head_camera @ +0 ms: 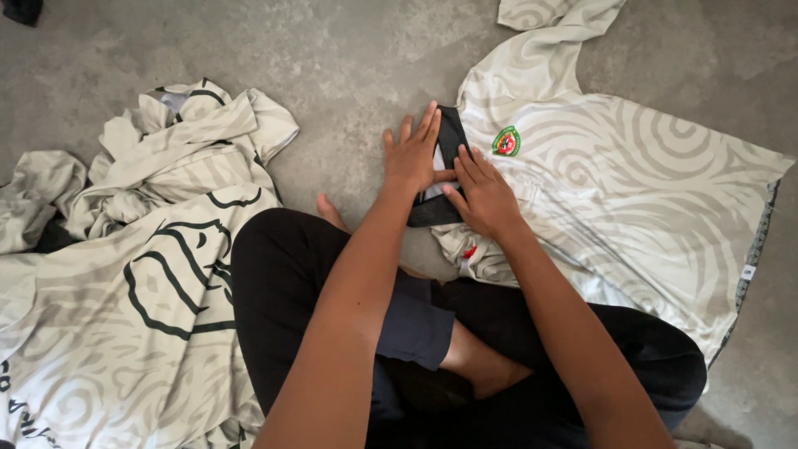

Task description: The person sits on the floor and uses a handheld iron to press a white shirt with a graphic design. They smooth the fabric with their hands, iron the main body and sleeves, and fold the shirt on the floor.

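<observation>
Directly under both flat, open palms lies the jersey's black collar (449, 141), long axis running away from the person; left hand (411, 156) and right hand (482, 195) press side by side, jersey (632, 208) spreading rightward over the floor (349, 66).

A heap of patterned shirts (141, 249) lies on the grey floor (349, 66)

Soft, even daylight — no glare, only faint shadows; focus sharp at centre, slight wide-angle stretch toward four and eight o'clock.
</observation>
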